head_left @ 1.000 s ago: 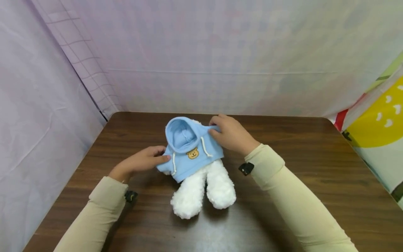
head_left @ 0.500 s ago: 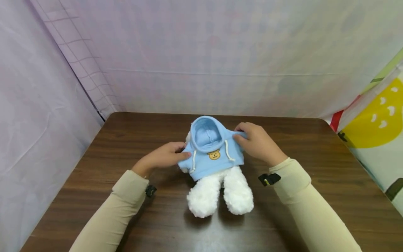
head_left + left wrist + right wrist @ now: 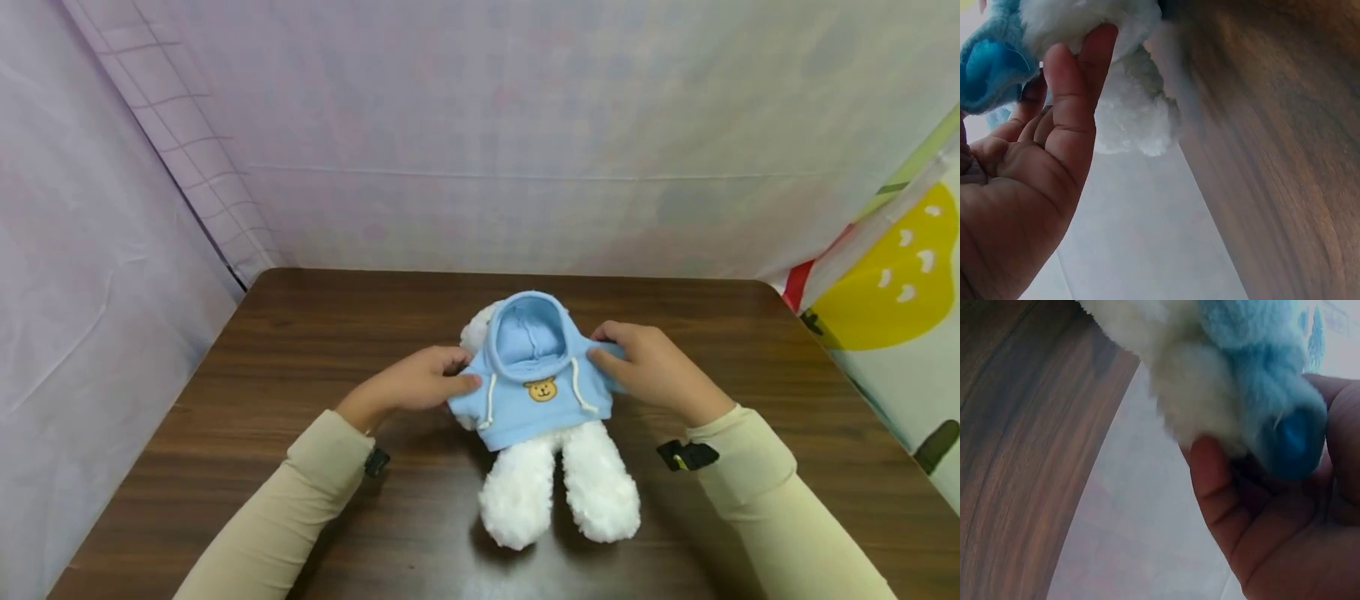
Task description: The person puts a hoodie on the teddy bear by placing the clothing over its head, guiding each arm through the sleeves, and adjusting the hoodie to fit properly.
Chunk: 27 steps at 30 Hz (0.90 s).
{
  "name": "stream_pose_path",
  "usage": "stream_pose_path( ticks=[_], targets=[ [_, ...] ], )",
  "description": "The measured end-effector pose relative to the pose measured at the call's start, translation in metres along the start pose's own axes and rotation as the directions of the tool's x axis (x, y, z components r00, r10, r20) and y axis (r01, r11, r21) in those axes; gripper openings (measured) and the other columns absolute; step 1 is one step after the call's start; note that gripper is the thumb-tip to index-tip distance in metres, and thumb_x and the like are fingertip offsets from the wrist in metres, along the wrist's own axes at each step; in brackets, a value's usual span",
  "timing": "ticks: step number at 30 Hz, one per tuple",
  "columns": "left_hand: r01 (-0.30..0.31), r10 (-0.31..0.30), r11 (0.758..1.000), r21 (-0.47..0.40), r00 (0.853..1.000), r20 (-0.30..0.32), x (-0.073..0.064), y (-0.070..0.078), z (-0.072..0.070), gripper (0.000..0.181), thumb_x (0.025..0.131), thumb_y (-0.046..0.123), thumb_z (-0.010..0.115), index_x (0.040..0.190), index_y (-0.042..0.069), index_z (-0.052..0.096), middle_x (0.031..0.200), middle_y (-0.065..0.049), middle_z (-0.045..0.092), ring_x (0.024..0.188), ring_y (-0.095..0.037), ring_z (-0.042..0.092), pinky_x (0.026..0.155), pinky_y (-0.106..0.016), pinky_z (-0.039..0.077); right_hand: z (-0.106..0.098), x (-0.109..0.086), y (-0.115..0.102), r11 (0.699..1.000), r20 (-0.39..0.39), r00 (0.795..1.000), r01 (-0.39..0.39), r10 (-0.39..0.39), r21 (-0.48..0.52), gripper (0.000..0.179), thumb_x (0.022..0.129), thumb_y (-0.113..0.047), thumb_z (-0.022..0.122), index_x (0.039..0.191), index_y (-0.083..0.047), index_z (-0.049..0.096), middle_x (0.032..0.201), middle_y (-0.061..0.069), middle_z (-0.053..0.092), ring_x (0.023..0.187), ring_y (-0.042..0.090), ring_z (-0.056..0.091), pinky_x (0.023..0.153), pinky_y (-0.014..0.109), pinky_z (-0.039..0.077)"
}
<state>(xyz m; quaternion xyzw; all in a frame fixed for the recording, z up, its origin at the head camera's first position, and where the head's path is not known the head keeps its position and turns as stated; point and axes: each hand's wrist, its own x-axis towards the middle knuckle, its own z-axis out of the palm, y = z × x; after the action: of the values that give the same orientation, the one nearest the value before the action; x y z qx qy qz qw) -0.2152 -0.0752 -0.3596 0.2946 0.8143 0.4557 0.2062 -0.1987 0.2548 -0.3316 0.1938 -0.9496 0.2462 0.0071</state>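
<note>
The left hand (image 3: 416, 382) has a narrow grip, pinching one sleeve of a light-blue fabric hoodie (image 3: 517, 417). The hoodie, bearing a tan bear-face patch (image 3: 542, 390), covers the upper body of a white fluffy plush toy (image 3: 519, 500), on or just above a dark brown wood-grain bench (image 3: 322, 333). Rightmost, the right hand (image 3: 662, 373) pinches the opposite sleeve, its grip also narrow.

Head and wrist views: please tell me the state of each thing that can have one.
Toy: legs apart, upper body mostly hidden
Hoodie: spread over the toy's front
Hood: open, empty
Hoodie sleeves: open-ended, look empty
Cords: loose, not tied together
Left hand: grips one sleeve, touches the toy
Right hand: grips the other, touches the toy
</note>
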Motion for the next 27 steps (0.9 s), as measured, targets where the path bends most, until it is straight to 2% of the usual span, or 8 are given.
stream_pose_path(
  ticks=[6, 8, 13, 16, 20, 24, 27],
  targets=[
    [-0.010, 0.011, 1.000, 0.019, 1.000, -0.021, 0.000, 0.004, 0.005, 0.014, 0.099, 0.019, 0.060, 0.100, 0.005, 0.064, 0.078, 0.001, 0.060, 0.068, -0.012, 0.054, 0.061, -0.029, 0.046, -0.004, -0.006, 0.001, 0.998, 0.055, 0.997, 0.059, -0.059, -0.006, 0.014, 0.101, -0.024, 0.060, 0.106, -0.013, 0.067, 0.088, -0.002, 0.066, 0.073, 0.012, 0.060, 0.066, 0.034, 0.050],
    [-0.012, 0.013, 1.000, 0.014, 1.000, -0.026, 0.000, 0.005, 0.005, 0.014, 0.099, 0.018, 0.060, 0.098, 0.005, 0.064, 0.077, 0.001, 0.060, 0.068, -0.012, 0.054, 0.061, -0.028, 0.045, -0.006, -0.007, 0.000, 0.997, 0.066, 0.995, 0.076, -0.075, -0.006, 0.012, 0.101, -0.023, 0.060, 0.103, -0.014, 0.067, 0.084, -0.004, 0.064, 0.070, 0.012, 0.058, 0.064, 0.033, 0.049],
    [-0.004, 0.006, 0.998, 0.068, 0.999, -0.040, 0.000, 0.006, -0.002, 0.012, 0.099, 0.018, 0.059, 0.094, 0.008, 0.063, 0.073, 0.001, 0.056, 0.064, -0.013, 0.050, 0.059, -0.029, 0.043, -0.011, -0.008, -0.003, 0.994, 0.073, 0.992, 0.104, -0.103, -0.012, 0.009, 0.100, -0.021, 0.061, 0.100, -0.013, 0.066, 0.080, -0.005, 0.061, 0.067, 0.011, 0.055, 0.061, 0.032, 0.047],
    [0.012, -0.006, 0.995, 0.100, 0.998, -0.058, 0.001, 0.006, -0.009, 0.012, 0.100, 0.019, 0.058, 0.093, 0.010, 0.061, 0.072, 0.000, 0.051, 0.063, -0.014, 0.047, 0.059, -0.029, 0.041, -0.015, -0.005, -0.006, 0.995, 0.054, 0.994, 0.093, -0.092, -0.021, 0.008, 0.100, -0.020, 0.061, 0.100, -0.013, 0.066, 0.078, -0.004, 0.061, 0.065, 0.012, 0.054, 0.060, 0.033, 0.047],
    [-0.006, 0.022, 0.991, 0.131, 0.993, -0.120, 0.006, 0.010, -0.017, 0.011, 0.099, 0.017, 0.058, 0.094, 0.008, 0.060, 0.077, -0.002, 0.053, 0.067, -0.016, 0.048, 0.062, -0.031, 0.042, -0.022, 0.002, -0.013, 0.997, 0.013, 0.997, 0.071, -0.071, -0.038, 0.009, 0.101, -0.018, 0.060, 0.104, -0.012, 0.065, 0.082, 0.000, 0.063, 0.065, 0.015, 0.055, 0.059, 0.034, 0.047],
    [-0.020, 0.051, 0.988, 0.153, 0.979, -0.198, 0.014, 0.018, -0.028, 0.011, 0.099, 0.017, 0.059, 0.099, 0.007, 0.064, 0.085, -0.003, 0.060, 0.073, -0.017, 0.053, 0.064, -0.032, 0.045, -0.034, 0.013, -0.021, 0.996, -0.050, 0.996, 0.067, -0.070, -0.058, 0.011, 0.102, -0.014, 0.058, 0.109, -0.009, 0.064, 0.091, 0.005, 0.066, 0.067, 0.018, 0.055, 0.060, 0.036, 0.046],
    [-0.021, 0.064, 0.985, 0.172, 0.967, -0.248, 0.021, 0.025, -0.040, 0.014, 0.100, 0.019, 0.058, 0.103, 0.007, 0.065, 0.089, -0.005, 0.062, 0.074, -0.019, 0.055, 0.065, -0.034, 0.047, -0.043, 0.023, -0.024, 0.996, -0.108, 0.992, 0.067, -0.073, -0.053, 0.009, 0.101, -0.013, 0.058, 0.107, -0.008, 0.063, 0.091, 0.007, 0.066, 0.067, 0.020, 0.054, 0.059, 0.037, 0.045]
  ],
)
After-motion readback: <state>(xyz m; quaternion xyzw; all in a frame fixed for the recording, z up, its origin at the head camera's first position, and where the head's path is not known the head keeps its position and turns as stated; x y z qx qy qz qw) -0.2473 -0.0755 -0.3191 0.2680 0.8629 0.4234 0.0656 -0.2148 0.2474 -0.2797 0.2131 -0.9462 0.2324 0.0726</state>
